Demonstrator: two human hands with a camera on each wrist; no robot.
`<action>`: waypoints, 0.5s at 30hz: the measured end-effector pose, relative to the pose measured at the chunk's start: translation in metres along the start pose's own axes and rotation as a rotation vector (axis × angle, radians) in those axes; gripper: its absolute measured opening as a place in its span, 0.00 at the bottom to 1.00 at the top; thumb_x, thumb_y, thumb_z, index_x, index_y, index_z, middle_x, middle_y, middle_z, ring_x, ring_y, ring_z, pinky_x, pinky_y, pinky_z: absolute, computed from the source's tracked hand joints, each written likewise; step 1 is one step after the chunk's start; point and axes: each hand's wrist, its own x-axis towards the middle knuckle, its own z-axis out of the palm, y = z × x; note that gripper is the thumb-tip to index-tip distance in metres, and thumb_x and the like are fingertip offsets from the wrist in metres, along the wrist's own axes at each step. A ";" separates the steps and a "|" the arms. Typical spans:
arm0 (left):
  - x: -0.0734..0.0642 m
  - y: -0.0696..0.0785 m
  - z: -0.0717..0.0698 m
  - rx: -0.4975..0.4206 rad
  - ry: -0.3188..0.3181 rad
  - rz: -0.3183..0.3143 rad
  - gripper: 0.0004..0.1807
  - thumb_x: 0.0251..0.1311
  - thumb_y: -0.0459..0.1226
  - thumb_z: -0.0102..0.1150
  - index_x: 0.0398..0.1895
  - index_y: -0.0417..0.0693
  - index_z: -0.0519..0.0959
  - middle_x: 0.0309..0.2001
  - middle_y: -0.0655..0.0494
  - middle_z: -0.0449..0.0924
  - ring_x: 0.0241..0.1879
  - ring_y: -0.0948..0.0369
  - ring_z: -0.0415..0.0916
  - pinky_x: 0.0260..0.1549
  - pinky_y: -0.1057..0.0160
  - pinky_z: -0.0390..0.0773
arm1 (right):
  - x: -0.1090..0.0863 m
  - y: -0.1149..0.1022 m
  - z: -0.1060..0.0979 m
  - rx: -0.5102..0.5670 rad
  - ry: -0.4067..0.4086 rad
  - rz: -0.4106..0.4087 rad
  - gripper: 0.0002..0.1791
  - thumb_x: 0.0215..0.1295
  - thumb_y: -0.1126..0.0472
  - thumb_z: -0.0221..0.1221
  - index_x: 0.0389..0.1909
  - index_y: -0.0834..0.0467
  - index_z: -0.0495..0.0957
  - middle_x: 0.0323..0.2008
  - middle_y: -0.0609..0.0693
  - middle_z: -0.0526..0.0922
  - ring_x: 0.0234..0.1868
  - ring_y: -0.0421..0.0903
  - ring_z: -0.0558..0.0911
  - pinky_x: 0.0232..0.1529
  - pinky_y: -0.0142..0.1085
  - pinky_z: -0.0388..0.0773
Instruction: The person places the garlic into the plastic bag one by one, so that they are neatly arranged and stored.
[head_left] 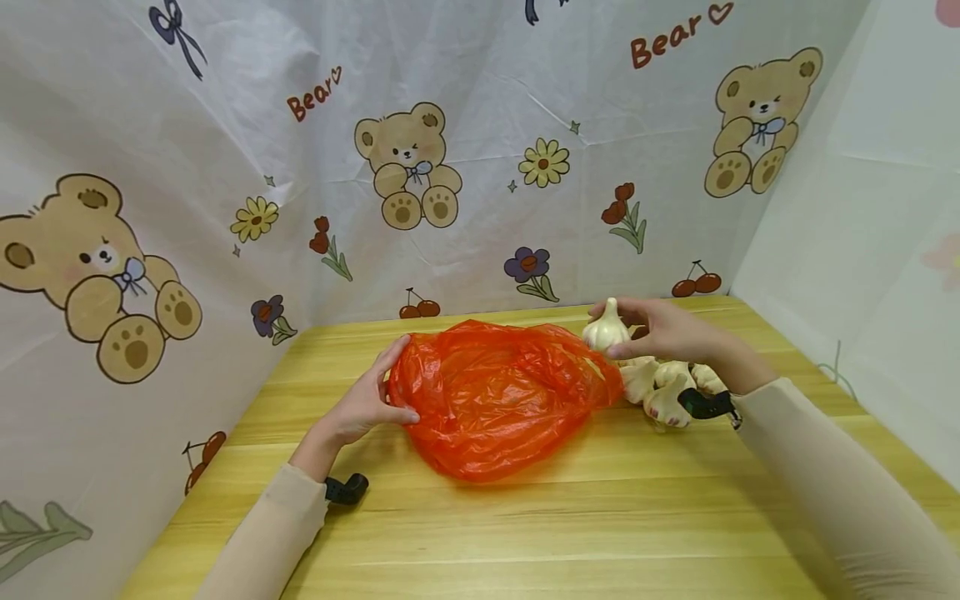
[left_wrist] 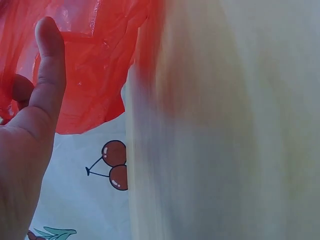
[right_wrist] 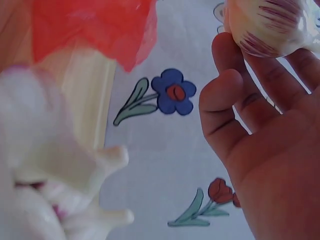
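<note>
1. Right hand (head_left: 663, 333): thumb and fingers are closed around one off-white, rounded garlic bulb with purple streaks (head_left: 606, 335). The grip is parted only by the bulb's width. The bulb's stem points upward in the head view.
2. Position of held bulb: near the right rear side of a crumpled, translucent red plastic bag (head_left: 498, 404), in front of the loose bulbs.
3. Left hand (head_left: 367, 400): at the bag's left side and touching it. The thumb lies nearly straight over the film, well apart from the fingers. Whether the film is pinched cannot be told.
4. Bag: spread on the yellowish wood-grain table (head_left: 525, 542), to the right of the left hand.
5. Loose stock: a cluster of off-white garlic bulbs (head_left: 670, 398) on the table just beside the bag's right end, partly hidden by the right hand and wrist.
6. Surroundings: cream sleeves (head_left: 840, 475) on both arms; a white sheet backdrop printed with bears, flowers and cherries (head_left: 480, 258) behind the table.
</note>
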 end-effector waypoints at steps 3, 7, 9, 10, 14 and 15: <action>0.000 0.001 0.001 0.003 -0.003 0.003 0.70 0.43 0.23 0.79 0.84 0.69 0.46 0.84 0.63 0.26 0.76 0.37 0.56 0.56 0.57 0.84 | 0.014 -0.008 0.005 0.019 -0.007 0.000 0.32 0.63 0.54 0.72 0.66 0.54 0.73 0.51 0.52 0.83 0.52 0.51 0.81 0.51 0.35 0.85; 0.000 0.002 0.003 -0.007 -0.006 -0.002 0.70 0.43 0.22 0.79 0.84 0.69 0.46 0.84 0.63 0.25 0.76 0.36 0.55 0.56 0.57 0.83 | 0.031 -0.015 0.011 0.034 -0.010 0.005 0.32 0.62 0.53 0.73 0.66 0.52 0.74 0.53 0.52 0.83 0.55 0.53 0.81 0.53 0.37 0.84; 0.000 0.002 0.003 -0.016 -0.011 -0.007 0.71 0.43 0.22 0.78 0.84 0.69 0.45 0.84 0.64 0.25 0.76 0.36 0.55 0.56 0.56 0.83 | 0.039 -0.018 0.013 0.036 -0.001 0.010 0.32 0.62 0.52 0.73 0.66 0.51 0.74 0.54 0.52 0.83 0.55 0.52 0.81 0.53 0.38 0.84; 0.000 0.002 0.003 -0.020 -0.013 -0.009 0.70 0.44 0.22 0.78 0.84 0.70 0.45 0.84 0.64 0.25 0.76 0.36 0.55 0.56 0.56 0.83 | 0.043 -0.019 0.015 0.039 0.002 0.012 0.32 0.62 0.51 0.73 0.66 0.50 0.74 0.54 0.51 0.83 0.55 0.52 0.81 0.53 0.39 0.84; -0.001 0.001 0.005 -0.029 -0.026 -0.009 0.70 0.45 0.22 0.78 0.84 0.70 0.45 0.84 0.65 0.25 0.76 0.36 0.55 0.57 0.55 0.83 | 0.060 -0.025 0.019 0.063 0.004 -0.003 0.32 0.61 0.50 0.73 0.64 0.49 0.75 0.53 0.51 0.85 0.54 0.51 0.82 0.52 0.40 0.83; -0.001 0.001 0.005 -0.030 -0.030 -0.007 0.70 0.45 0.22 0.78 0.84 0.70 0.44 0.84 0.65 0.25 0.76 0.36 0.55 0.57 0.55 0.83 | 0.065 -0.026 0.021 0.072 0.000 -0.010 0.31 0.61 0.50 0.74 0.64 0.48 0.75 0.53 0.51 0.85 0.53 0.51 0.82 0.52 0.41 0.83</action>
